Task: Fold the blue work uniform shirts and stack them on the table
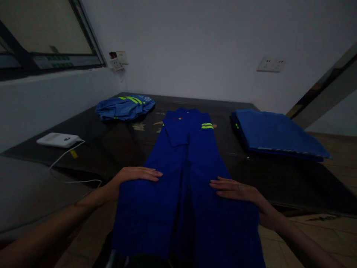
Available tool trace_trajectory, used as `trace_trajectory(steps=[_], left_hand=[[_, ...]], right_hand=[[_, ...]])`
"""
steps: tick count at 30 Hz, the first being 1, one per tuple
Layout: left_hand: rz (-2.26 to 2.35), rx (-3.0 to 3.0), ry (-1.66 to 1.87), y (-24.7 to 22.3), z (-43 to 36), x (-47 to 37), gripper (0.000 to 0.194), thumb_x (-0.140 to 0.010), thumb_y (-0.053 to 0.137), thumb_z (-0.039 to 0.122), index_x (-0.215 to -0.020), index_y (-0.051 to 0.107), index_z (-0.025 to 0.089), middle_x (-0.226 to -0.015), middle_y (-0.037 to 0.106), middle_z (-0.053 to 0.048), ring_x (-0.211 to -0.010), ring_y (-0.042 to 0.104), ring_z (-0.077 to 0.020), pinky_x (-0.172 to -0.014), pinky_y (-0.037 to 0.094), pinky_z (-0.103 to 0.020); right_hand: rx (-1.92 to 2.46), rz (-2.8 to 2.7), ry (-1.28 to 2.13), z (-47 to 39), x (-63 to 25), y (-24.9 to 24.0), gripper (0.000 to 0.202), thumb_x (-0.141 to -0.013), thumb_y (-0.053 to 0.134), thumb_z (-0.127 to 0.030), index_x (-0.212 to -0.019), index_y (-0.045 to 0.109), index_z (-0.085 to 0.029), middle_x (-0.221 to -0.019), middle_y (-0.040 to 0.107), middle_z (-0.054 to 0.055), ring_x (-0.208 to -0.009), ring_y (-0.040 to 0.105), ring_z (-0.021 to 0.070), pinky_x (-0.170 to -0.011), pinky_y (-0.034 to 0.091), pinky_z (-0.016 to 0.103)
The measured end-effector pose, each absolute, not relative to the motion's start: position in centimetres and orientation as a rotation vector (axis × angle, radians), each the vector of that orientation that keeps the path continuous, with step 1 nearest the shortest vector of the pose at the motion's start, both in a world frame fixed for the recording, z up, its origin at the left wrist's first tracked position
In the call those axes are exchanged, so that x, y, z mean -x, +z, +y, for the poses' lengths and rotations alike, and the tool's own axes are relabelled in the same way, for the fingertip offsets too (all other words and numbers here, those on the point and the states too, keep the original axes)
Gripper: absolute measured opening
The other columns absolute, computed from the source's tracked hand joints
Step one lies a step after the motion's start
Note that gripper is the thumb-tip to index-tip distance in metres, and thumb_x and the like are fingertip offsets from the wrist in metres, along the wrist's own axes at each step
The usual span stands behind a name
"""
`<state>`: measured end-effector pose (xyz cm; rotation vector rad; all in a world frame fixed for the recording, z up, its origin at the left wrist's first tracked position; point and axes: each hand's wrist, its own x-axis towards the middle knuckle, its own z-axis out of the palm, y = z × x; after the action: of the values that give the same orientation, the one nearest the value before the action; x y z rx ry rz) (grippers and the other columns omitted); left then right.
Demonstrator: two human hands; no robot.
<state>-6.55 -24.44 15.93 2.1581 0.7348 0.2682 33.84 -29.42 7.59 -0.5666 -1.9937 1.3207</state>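
A dark blue one-piece garment (170,160) lies lengthwise on the black table, its collar toward the wall and its two legs hanging over the near edge. One sleeve is folded across the chest; a yellow-green striped band shows at the right. My left hand (139,174) rests flat on the left leg near the table edge, fingers stretched out. On the right leg lies my right hand (234,189), palm down, fingers extended and a ring on one of them. Neither hand grips the cloth.
Folded blue cloth (276,132) is stacked at the table's right. A crumpled blue garment (125,108) with yellow-green stripes lies at the back left. A white device (58,139) with a trailing cable sits on the left of the table (111,149). Wall sockets (270,64) are behind.
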Motion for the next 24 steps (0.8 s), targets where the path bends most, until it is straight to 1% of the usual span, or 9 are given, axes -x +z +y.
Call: trace_trajectory(steps=[3, 7, 10, 12, 14, 16, 17, 20, 24], left_hand=[[0.644, -2.309, 0.241, 16.2, -25.4, 6.0, 0.035, -0.097, 0.047, 0.034, -0.128, 0.058, 0.024, -0.124, 0.066, -0.007, -0.114, 0.062, -0.0199, -0.101, 0.046, -0.03], [0.544, -2.531, 0.137, 14.4, -28.5, 7.1, 0.036, -0.1, 0.038, 0.022, -0.133, 0.053, 0.023, -0.126, 0.064, -0.007, -0.119, 0.058, -0.0172, -0.104, 0.044, -0.031], [0.563, -2.735, 0.147, 12.1, -31.3, 8.3, 0.039, -0.098, 0.039, 0.012, -0.132, 0.052, 0.026, -0.124, 0.065, -0.005, -0.122, 0.055, -0.0154, -0.109, 0.04, -0.037], [0.61, -2.821, 0.217, 10.4, -32.9, 8.7, 0.041, -0.095, 0.046, 0.011, -0.13, 0.052, 0.03, -0.123, 0.065, -0.004, -0.123, 0.054, -0.0162, -0.11, 0.038, -0.042], [0.675, -2.848, 0.327, 9.1, -33.9, 8.6, 0.042, -0.092, 0.053, 0.011, -0.127, 0.053, 0.035, -0.125, 0.063, -0.002, -0.125, 0.052, -0.0173, -0.11, 0.038, -0.046], [0.696, -2.842, 0.421, 8.6, -34.2, 8.1, 0.042, -0.091, 0.056, 0.012, -0.124, 0.054, 0.037, -0.124, 0.063, 0.0, -0.124, 0.052, -0.0175, -0.109, 0.038, -0.048], [0.68, -2.837, 0.432, 8.7, -34.1, 7.7, 0.041, -0.091, 0.056, 0.013, -0.124, 0.055, 0.037, -0.123, 0.064, 0.0, -0.123, 0.053, -0.0173, -0.109, 0.038, -0.048], [0.61, -2.801, 0.382, 10.3, -32.5, 6.5, 0.038, -0.094, 0.05, 0.014, -0.125, 0.055, 0.035, -0.12, 0.066, -0.002, -0.121, 0.056, -0.017, -0.105, 0.043, -0.042], [0.628, -2.618, 0.413, 13.7, -28.4, 5.6, 0.039, -0.097, 0.048, 0.022, -0.136, 0.047, 0.027, -0.12, 0.067, -0.008, -0.112, 0.062, -0.0172, -0.091, 0.052, -0.029]], right_hand=[[0.606, -2.152, 1.138, -30.6, -34.1, 7.0, 0.042, -0.098, 0.036, -0.033, -0.138, 0.048, -0.03, -0.139, 0.052, 0.007, -0.134, 0.041, 0.0227, -0.112, 0.031, 0.05], [0.66, -2.357, 0.875, -33.8, -33.6, 4.1, 0.045, -0.096, 0.04, -0.026, -0.141, 0.044, -0.029, -0.143, 0.049, 0.006, -0.139, 0.033, 0.0214, -0.115, 0.023, 0.052], [0.767, -2.306, 0.736, -36.5, -32.4, 1.2, 0.049, -0.094, 0.046, -0.028, -0.143, 0.039, -0.025, -0.141, 0.05, 0.008, -0.138, 0.034, 0.0223, -0.115, 0.02, 0.055], [0.84, -2.162, 0.638, -38.1, -31.6, -0.3, 0.05, -0.095, 0.046, -0.023, -0.143, 0.036, -0.028, -0.136, 0.055, 0.006, -0.135, 0.04, 0.0204, -0.114, 0.024, 0.056], [0.947, -2.013, 0.564, -39.3, -30.9, -1.0, 0.048, -0.095, 0.044, -0.02, -0.141, 0.037, -0.032, -0.132, 0.059, 0.005, -0.133, 0.042, 0.0192, -0.112, 0.031, 0.054], [1.019, -1.964, 0.515, -39.9, -30.6, -0.5, 0.045, -0.094, 0.048, -0.022, -0.137, 0.044, -0.032, -0.131, 0.059, 0.005, -0.134, 0.041, 0.0211, -0.11, 0.036, 0.052], [1.02, -1.976, 0.486, -39.9, -30.6, 0.0, 0.044, -0.092, 0.052, -0.022, -0.135, 0.048, -0.032, -0.13, 0.06, 0.006, -0.134, 0.041, 0.0223, -0.11, 0.035, 0.052], [0.875, -2.044, 0.443, -38.4, -31.2, 2.4, 0.045, -0.087, 0.06, -0.016, -0.129, 0.055, -0.032, -0.123, 0.065, 0.003, -0.128, 0.05, 0.0213, -0.112, 0.033, 0.051], [0.814, -1.94, 0.711, -34.4, -32.6, 6.5, 0.031, -0.092, 0.054, -0.023, -0.122, 0.062, -0.029, -0.121, 0.066, 0.005, -0.12, 0.057, 0.021, -0.101, 0.049, 0.041]])
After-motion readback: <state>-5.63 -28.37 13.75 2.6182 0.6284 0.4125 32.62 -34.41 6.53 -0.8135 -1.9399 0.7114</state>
